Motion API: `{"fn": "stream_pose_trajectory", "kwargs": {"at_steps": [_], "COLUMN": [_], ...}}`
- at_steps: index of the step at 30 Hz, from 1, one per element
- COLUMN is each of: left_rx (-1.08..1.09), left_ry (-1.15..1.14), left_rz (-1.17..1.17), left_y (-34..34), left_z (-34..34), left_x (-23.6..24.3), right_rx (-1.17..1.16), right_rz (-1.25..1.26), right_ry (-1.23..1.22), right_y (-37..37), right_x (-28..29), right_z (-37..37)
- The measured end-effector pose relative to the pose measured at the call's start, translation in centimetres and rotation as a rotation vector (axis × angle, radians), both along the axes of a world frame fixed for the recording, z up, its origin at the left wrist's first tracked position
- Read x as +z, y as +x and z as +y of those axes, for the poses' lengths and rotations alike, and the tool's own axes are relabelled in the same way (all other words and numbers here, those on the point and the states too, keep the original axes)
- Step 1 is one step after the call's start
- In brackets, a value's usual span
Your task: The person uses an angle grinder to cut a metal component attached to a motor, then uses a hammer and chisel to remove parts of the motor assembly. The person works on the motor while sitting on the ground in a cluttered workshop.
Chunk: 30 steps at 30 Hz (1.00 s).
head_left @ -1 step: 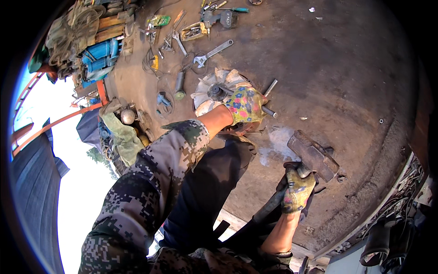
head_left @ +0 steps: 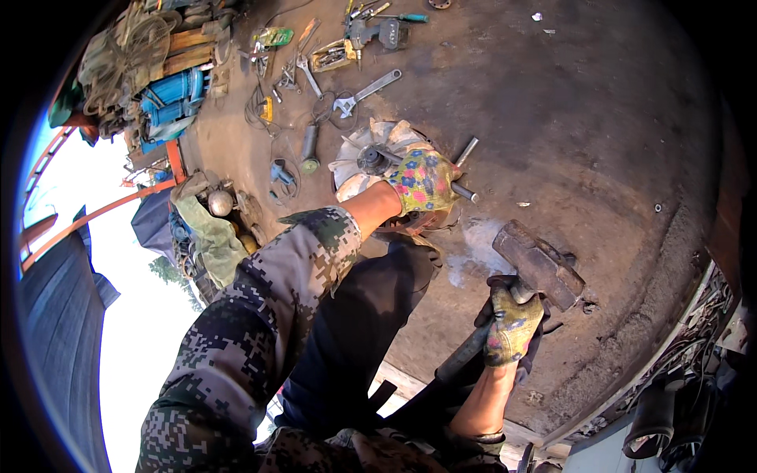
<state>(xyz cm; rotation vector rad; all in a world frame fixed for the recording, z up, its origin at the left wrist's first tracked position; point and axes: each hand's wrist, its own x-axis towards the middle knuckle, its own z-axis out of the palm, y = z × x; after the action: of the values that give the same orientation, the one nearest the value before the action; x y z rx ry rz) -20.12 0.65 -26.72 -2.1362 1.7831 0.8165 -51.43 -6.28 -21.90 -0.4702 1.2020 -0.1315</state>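
Note:
My left hand (head_left: 426, 181), in a flowered work glove, is closed round a short metal rod (head_left: 465, 191) whose end sticks out to the right. It is over a round, pale, finned part (head_left: 344, 168) with a dark central shaft (head_left: 372, 160), on the ground before my knee. A second bright rod (head_left: 467, 151) juts out just beyond that hand. My right hand (head_left: 511, 327), in a matching soiled glove, grips a sledgehammer (head_left: 540, 264) close under its rusty head. The hammer's handle runs back toward the lower left. The underside of the finned part is hidden.
An adjustable wrench (head_left: 369, 93), a cordless drill (head_left: 378, 33), a yellow box of small parts (head_left: 333, 55) and a grey cylindrical tool (head_left: 310, 144) lie beyond. Blue motor bodies (head_left: 173, 94) are stacked far left. Green cloth (head_left: 211, 236) covers items at left.
My right hand and the sledgehammer have shifted very slightly up and left. My left hand keeps its place on the rod.

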Motion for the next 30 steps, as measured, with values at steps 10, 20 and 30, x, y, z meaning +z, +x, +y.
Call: {"fn": "stream_pose_trajectory", "kwargs": {"at_steps": [10, 20, 30], "left_rx": [-0.089, -0.482, -0.393], "left_ry": [0.091, 0.373, 0.313], "left_rz": [-0.091, -0.073, -0.031], "left_y": [-2.1, -2.9, -4.1], "left_z": [-4.4, -2.2, -3.9], "left_x": [2.2, 1.7, 1.6], "right_rx": [0.010, -0.089, -0.160], "right_rz": [-0.101, -0.085, -0.016], "right_ry": [0.047, 0.045, 0.143], "right_y": [3.4, 0.6, 0.2], "right_x": [-0.6, -1.0, -1.6], "right_z": [0.0, -0.4, 3.0]}}
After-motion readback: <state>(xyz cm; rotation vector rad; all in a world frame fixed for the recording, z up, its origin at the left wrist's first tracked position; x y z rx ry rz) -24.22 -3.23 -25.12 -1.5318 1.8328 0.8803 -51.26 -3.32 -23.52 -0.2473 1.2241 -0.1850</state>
